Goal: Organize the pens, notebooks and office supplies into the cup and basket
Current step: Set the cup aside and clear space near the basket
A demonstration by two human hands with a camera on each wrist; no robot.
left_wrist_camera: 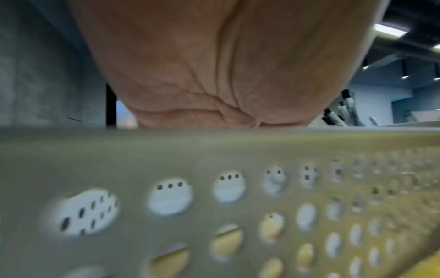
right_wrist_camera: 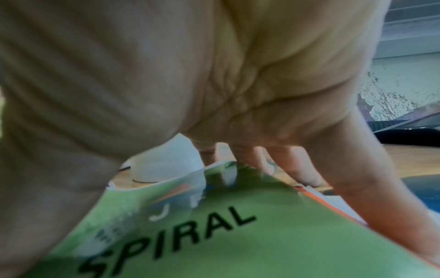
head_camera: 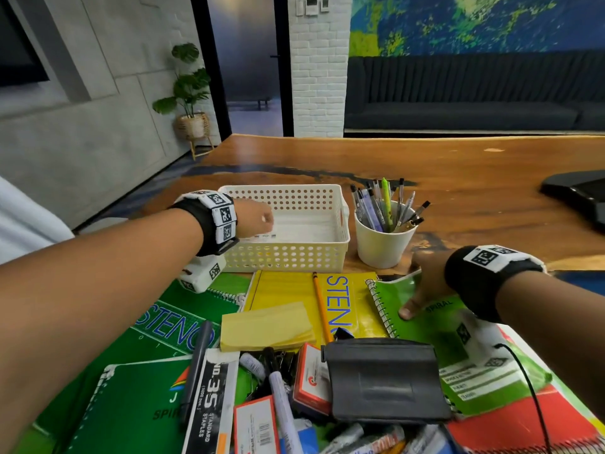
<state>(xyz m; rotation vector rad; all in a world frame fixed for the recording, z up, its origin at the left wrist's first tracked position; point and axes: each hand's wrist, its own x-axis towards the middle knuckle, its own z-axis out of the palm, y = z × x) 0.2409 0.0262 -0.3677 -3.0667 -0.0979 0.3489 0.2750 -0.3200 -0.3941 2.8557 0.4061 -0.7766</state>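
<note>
My left hand [head_camera: 255, 221] hovers over the left end of the white perforated basket [head_camera: 327, 191]. Its fingers point down inside and are hidden; the left wrist view shows only the palm [left_wrist_camera: 214, 65] above the basket wall [left_wrist_camera: 214, 146]. A small labelled item [head_camera: 265, 236] lies on the basket floor below it. My right hand [head_camera: 415, 283] grips the far edge of a light green spiral notebook [head_camera: 435, 326], thumb on the cover. Its fingers [right_wrist_camera: 307, 175] reach down past the edge of the bent-up cover [right_wrist_camera: 262, 235]. The white cup [head_camera: 383, 244] holds several pens [head_camera: 386, 204].
In front of the basket lie a yellow steno pad [head_camera: 284, 286] with a pencil [head_camera: 322, 309], sticky notes [head_camera: 265, 326], green notebooks [head_camera: 176, 322], a staples box [head_camera: 212, 398], markers [head_camera: 281, 398], a grey pouch [head_camera: 383, 381] and a red notebook [head_camera: 523, 424]. A black object [head_camera: 576, 194] sits far right.
</note>
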